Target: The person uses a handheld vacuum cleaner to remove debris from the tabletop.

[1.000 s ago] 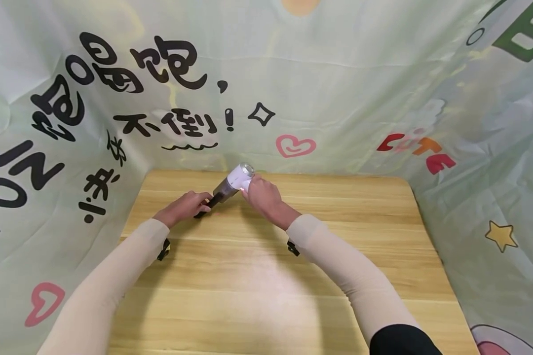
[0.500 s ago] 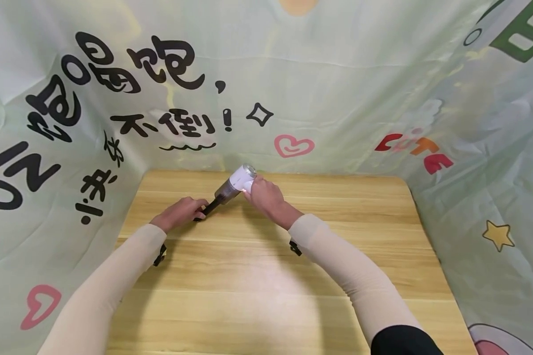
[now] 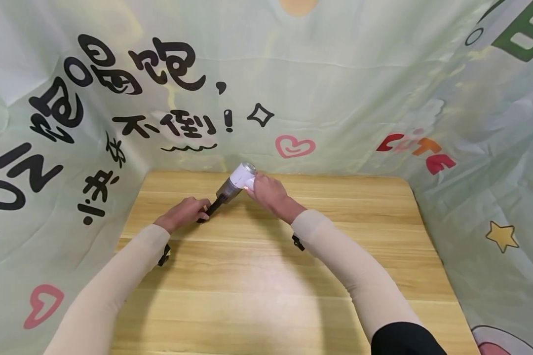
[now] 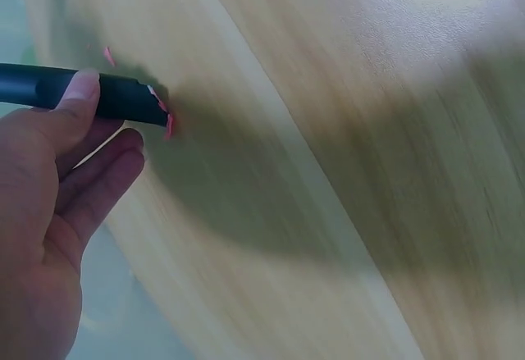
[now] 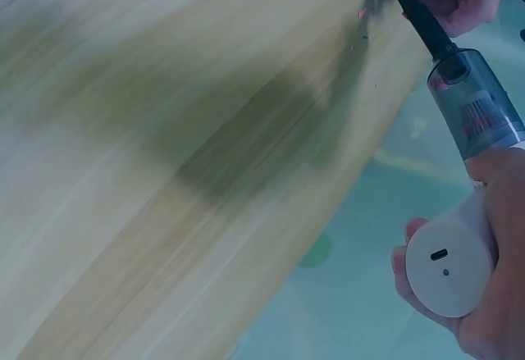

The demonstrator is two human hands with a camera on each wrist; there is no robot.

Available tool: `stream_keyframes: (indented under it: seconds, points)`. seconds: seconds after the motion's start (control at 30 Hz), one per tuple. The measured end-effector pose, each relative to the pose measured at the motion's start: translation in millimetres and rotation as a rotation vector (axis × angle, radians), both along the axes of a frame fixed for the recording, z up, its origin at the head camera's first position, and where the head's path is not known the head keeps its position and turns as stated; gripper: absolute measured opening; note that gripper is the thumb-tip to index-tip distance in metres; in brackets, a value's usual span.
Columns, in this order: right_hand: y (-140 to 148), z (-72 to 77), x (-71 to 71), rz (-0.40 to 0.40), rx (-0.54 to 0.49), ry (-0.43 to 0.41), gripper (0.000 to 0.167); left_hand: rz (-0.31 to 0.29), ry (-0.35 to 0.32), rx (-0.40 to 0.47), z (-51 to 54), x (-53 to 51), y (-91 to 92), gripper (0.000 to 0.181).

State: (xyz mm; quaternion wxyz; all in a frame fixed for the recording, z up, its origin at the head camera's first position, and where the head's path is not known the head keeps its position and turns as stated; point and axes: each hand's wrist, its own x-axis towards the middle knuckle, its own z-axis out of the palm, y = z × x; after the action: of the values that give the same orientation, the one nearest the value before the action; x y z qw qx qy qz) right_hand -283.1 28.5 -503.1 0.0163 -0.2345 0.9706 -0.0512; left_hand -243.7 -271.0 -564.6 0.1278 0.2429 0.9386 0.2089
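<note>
A white handheld vacuum cleaner [image 3: 243,176] with a smoky clear dust cup [image 5: 476,102] is tilted over the far part of the wooden table. My right hand [image 3: 268,193] grips its white handle [image 5: 449,257]. From the cup a long black nozzle [image 4: 123,99] slants down to the left. My left hand [image 3: 186,213] pinches that nozzle near its tip, thumb on top and fingers beneath. Pink scraps [image 4: 170,124] show at the nozzle's mouth. Inside the cup are some pink bits and a ribbed filter [image 5: 477,116].
Another small pink scrap [image 4: 109,56] lies on the wooden table [image 3: 257,276] beside the nozzle. Tiny bits [image 5: 362,14] show near it in the right wrist view. A printed cloth [image 3: 337,98] stands behind the table and along both sides.
My left hand has shifted slightly left and nearer, closer to the nozzle's tip. The vacuum cleaner and my right hand have moved a little to the right.
</note>
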Motion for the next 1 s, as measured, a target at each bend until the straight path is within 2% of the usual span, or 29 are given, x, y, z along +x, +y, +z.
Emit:
stream_keyframes:
  seconds: [0.1, 0.2, 0.3, 0.43, 0.6, 0.7, 0.87, 0.93, 1.0]
  points:
    - [-1, 1.7, -3.4, -0.003, -0.008, 0.002, 0.055, 0.025, -0.019, 0.02, 0.0, -0.7, 0.6, 0.018]
    - [-1, 2.8, -5.2, -0.013, -0.013, 0.001, 0.056, 0.018, -0.017, 0.024, 0.6, -1.7, 0.3, 0.019]
    - [0, 2.9, -6.0, -0.026, -0.008, -0.002, 0.058, -0.027, 0.023, -0.008, 0.4, -2.4, -1.5, 0.024]
    - [0, 2.0, -7.1, -0.036, 0.002, -0.017, 0.061, -0.091, 0.103, -0.108, -4.2, -0.8, -6.5, 0.039]
    - [0, 1.7, -9.3, -0.046, 0.015, -0.067, 0.06, -0.125, 0.152, -0.174, -10.6, 2.4, -11.7, 0.052]
    - [0, 1.7, -10.7, -0.045, 0.029, -0.088, 0.06, -0.172, 0.231, -0.212, -12.8, 3.1, -12.1, 0.052]
    - [3, -0.3, -12.1, -0.078, 0.007, -0.149, 0.058, -0.287, 0.459, -0.307, -17.2, 4.0, -9.3, 0.034]
    - [4, -2.0, -12.7, -0.098, -0.001, -0.168, 0.057, -0.304, 0.492, -0.317, -17.9, 4.3, -7.5, 0.028]
    - [6, -3.9, -13.4, -0.107, -0.005, -0.175, 0.057, -0.302, 0.468, -0.325, -16.2, 4.6, -5.7, 0.029]
